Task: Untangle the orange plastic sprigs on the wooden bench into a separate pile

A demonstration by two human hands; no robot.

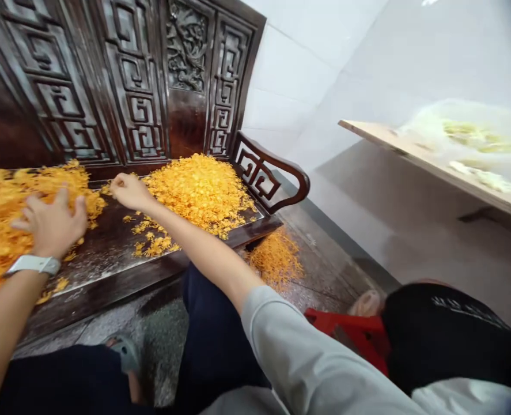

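Apart, the left hand point(56, 225) splayed over ragged orange petals point(0, 216) and the right hand point(131, 191) curled, grip unclear, above a carved wooden bench point(117, 230)

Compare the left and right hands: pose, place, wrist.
Pose: the left hand has its fingers spread; the right hand has its fingers curled in.
Place: the left hand is at the left pile; the right hand is by the near side of the right pile.
Wrist: left wears a pale band; right is bare.
Shared: both ungloved, over the bench.
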